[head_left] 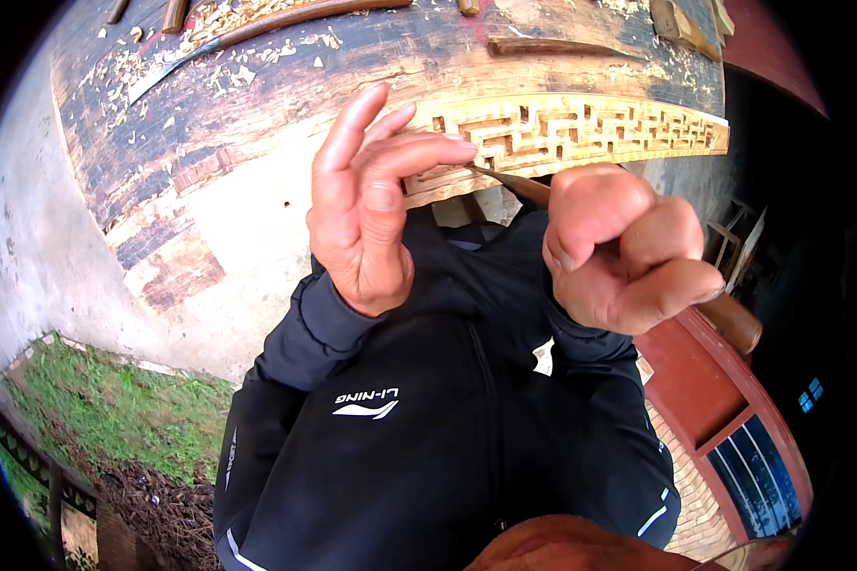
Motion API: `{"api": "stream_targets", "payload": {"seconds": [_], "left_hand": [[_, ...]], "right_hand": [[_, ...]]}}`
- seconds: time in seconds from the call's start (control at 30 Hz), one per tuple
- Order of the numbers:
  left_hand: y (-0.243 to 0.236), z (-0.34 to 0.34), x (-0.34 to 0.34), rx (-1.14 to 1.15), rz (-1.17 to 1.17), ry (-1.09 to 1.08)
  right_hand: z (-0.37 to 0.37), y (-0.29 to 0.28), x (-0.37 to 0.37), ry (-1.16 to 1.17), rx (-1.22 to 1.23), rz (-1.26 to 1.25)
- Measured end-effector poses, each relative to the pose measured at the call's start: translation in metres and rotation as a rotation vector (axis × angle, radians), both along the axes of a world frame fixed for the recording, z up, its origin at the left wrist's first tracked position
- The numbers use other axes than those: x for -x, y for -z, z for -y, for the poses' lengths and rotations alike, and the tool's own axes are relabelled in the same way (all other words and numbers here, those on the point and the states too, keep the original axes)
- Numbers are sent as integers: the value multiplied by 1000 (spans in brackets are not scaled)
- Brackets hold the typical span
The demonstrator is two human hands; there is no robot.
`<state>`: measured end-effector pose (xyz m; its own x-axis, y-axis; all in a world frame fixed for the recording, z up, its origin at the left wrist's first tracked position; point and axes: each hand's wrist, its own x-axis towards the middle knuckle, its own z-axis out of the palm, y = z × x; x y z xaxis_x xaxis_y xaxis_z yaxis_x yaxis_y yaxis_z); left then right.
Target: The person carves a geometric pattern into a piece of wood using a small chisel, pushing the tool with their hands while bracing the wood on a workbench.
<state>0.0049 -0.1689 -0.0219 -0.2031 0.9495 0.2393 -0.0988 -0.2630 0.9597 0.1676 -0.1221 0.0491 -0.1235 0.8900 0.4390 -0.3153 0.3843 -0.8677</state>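
Note:
My right hand point(628, 247) is closed around a carving chisel point(519, 186). Its wooden handle end sticks out below the fist, and its narrow dark blade points left toward my other hand. My left hand point(367, 205) is raised with the fingers apart; its index fingertip is at or very near the blade's tip, though whether they touch I cannot tell. Behind both hands lies a long pale wooden board point(581, 133) carved with an angular fretwork pattern, along the near edge of the workbench point(219, 167). My left hand hides the board's left end.
A long-handled chisel point(286, 19) lies at the far left among wood shavings point(229, 71). Another slim wooden-handled tool point(552, 46) rests beyond the board, with a wooden block point(681, 30) at the far right. A red-brown cabinet-like piece point(705, 381) stands at right.

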Motion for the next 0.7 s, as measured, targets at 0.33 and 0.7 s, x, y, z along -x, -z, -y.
{"api": "stream_targets", "payload": {"seconds": [0.33, 0.7], "left_hand": [[1, 6, -5, 16, 98, -142], [3, 11, -10, 19, 140, -242]], "right_hand": [[2, 1, -2, -212, -213, 19], [-7, -19, -18, -182, -74, -55]]}}
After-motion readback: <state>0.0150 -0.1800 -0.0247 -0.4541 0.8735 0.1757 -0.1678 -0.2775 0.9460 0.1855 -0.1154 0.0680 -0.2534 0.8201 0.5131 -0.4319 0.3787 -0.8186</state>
